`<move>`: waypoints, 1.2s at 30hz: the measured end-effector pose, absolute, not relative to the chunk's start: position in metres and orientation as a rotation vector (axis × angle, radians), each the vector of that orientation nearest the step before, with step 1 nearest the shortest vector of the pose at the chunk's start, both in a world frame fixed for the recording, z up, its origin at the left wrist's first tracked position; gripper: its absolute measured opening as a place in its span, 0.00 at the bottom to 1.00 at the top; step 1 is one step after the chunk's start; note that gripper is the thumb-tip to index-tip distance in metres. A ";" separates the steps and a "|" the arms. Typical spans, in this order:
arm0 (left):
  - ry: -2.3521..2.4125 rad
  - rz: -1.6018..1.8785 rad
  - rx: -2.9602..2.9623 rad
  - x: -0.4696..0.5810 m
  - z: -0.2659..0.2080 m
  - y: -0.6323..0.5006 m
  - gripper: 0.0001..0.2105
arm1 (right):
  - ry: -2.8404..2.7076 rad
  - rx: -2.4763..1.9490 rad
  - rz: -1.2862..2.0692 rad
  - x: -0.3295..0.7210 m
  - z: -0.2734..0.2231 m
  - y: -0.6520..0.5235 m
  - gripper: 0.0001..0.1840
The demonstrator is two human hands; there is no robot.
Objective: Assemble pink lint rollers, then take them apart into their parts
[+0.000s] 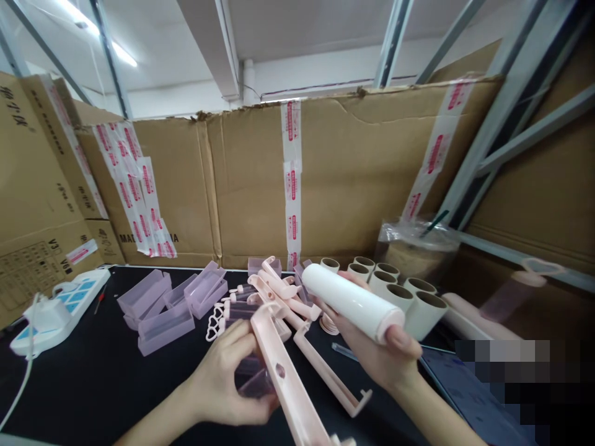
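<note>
My left hand (232, 378) is closed around a long pale pink plastic frame (290, 384) with a round hole, tilted toward me. A translucent purplish part (256, 383) shows behind its fingers; whether it is gripped too is unclear. In my right hand (390, 362) lies a white lint-roller-like roll (353, 303) with a pink end, the thumb pressed on that near end and the fingers behind it. The roll and the frame are apart. Beyond them is a heap of pink plastic parts (279, 285), with another pink frame (330, 371) lying on the black table.
Translucent purple covers (166, 325) lie at left, beside pink heart-shaped pieces (215, 322). Several white paper-core rolls (427, 316) stand at right, before a plastic bag (413, 248). A power strip (69, 310) sits far left. Cardboard (251, 186) walls the back.
</note>
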State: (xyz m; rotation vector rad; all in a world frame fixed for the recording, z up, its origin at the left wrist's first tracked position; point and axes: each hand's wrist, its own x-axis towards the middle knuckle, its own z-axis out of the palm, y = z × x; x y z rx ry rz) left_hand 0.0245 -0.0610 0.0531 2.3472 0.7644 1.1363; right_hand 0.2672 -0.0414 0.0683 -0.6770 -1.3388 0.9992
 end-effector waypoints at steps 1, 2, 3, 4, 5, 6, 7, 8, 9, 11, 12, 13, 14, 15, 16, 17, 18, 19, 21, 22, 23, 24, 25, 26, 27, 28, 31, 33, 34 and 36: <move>0.744 1.171 2.190 0.024 0.052 -0.060 0.16 | -1.329 -0.658 1.016 0.264 0.068 -0.042 0.47; 0.720 1.192 2.018 0.025 0.050 -0.059 0.18 | -1.315 -0.637 1.045 0.262 0.069 -0.042 0.47; 0.695 1.211 1.845 0.027 0.048 -0.057 0.19 | -1.292 -0.612 1.087 0.259 0.069 -0.042 0.47; 0.671 1.225 1.684 0.029 0.045 -0.056 0.18 | -1.257 -0.582 1.134 0.257 0.070 -0.042 0.47; 0.655 1.231 1.546 0.031 0.044 -0.054 0.18 | -1.214 -0.549 1.181 0.255 0.071 -0.042 0.45; 0.654 1.240 1.434 0.034 0.043 -0.052 0.18 | -1.166 -0.517 1.224 0.253 0.072 -0.043 0.43; 0.661 1.257 1.344 0.036 0.042 -0.050 0.18 | -1.115 -0.485 1.259 0.252 0.072 -0.043 0.42; 0.667 1.280 1.272 0.039 0.042 -0.049 0.19 | -1.060 -0.452 1.288 0.251 0.073 -0.043 0.40; 0.664 1.309 1.210 0.041 0.043 -0.049 0.21 | -1.005 -0.418 1.315 0.251 0.073 -0.043 0.39; 0.636 1.376 1.123 0.045 0.043 -0.050 0.28 | -0.891 -0.338 1.360 0.251 0.074 -0.044 0.35; 0.620 1.382 1.105 0.047 0.043 -0.051 0.33 | -0.841 -0.300 1.381 0.252 0.075 -0.044 0.33; 0.603 1.360 1.103 0.048 0.042 -0.052 0.37 | -0.803 -0.268 1.404 0.253 0.075 -0.043 0.31; 0.586 1.310 1.118 0.048 0.042 -0.053 0.42 | -0.779 -0.245 1.428 0.253 0.076 -0.043 0.30; 0.565 1.258 1.136 0.049 0.041 -0.055 0.44 | -0.764 -0.227 1.444 0.254 0.077 -0.043 0.30; 0.542 1.222 1.151 0.049 0.040 -0.056 0.46 | -0.755 -0.214 1.459 0.254 0.078 -0.043 0.30; 0.515 1.216 1.158 0.049 0.039 -0.056 0.48 | -0.748 -0.207 1.470 0.255 0.079 -0.042 0.31; 0.488 1.234 1.159 0.048 0.039 -0.057 0.49 | -0.739 -0.206 1.478 0.255 0.080 -0.042 0.31; 0.470 1.261 1.155 0.047 0.038 -0.058 0.49 | -0.732 -0.211 1.486 0.255 0.080 -0.041 0.31; 0.485 1.273 1.142 0.045 0.038 -0.059 0.43 | -0.726 -0.237 1.500 0.255 0.080 -0.041 0.31; 0.514 1.236 1.131 0.045 0.037 -0.059 0.39 | -0.732 -0.250 1.507 0.255 0.080 -0.040 0.31; 0.544 1.182 1.113 0.044 0.036 -0.059 0.35 | -0.746 -0.258 1.508 0.255 0.079 -0.040 0.32; 0.567 1.121 1.087 0.044 0.035 -0.060 0.32 | -0.768 -0.262 1.510 0.255 0.077 -0.040 0.32; 0.579 1.059 1.059 0.044 0.034 -0.060 0.29 | -0.798 -0.265 1.516 0.255 0.076 -0.040 0.33; 0.577 1.004 1.035 0.045 0.032 -0.060 0.27 | -0.832 -0.270 1.526 0.255 0.074 -0.040 0.34; 0.566 0.964 1.016 0.046 0.031 -0.059 0.25 | -0.867 -0.277 1.538 0.255 0.071 -0.040 0.35; 0.552 0.937 1.000 0.047 0.030 -0.059 0.23 | -0.899 -0.287 1.554 0.254 0.069 -0.040 0.37; 0.516 0.914 0.965 0.050 0.025 -0.057 0.18 | -0.973 -0.326 1.592 0.251 0.062 -0.039 0.40; 0.511 0.927 0.945 0.051 0.021 -0.056 0.17 | -1.023 -0.367 1.604 0.248 0.057 -0.039 0.40; 0.514 0.930 0.937 0.052 0.020 -0.056 0.17 | -1.053 -0.394 1.606 0.246 0.055 -0.038 0.40; 0.518 0.930 0.922 0.053 0.017 -0.056 0.17 | -1.115 -0.448 1.609 0.243 0.051 -0.039 0.40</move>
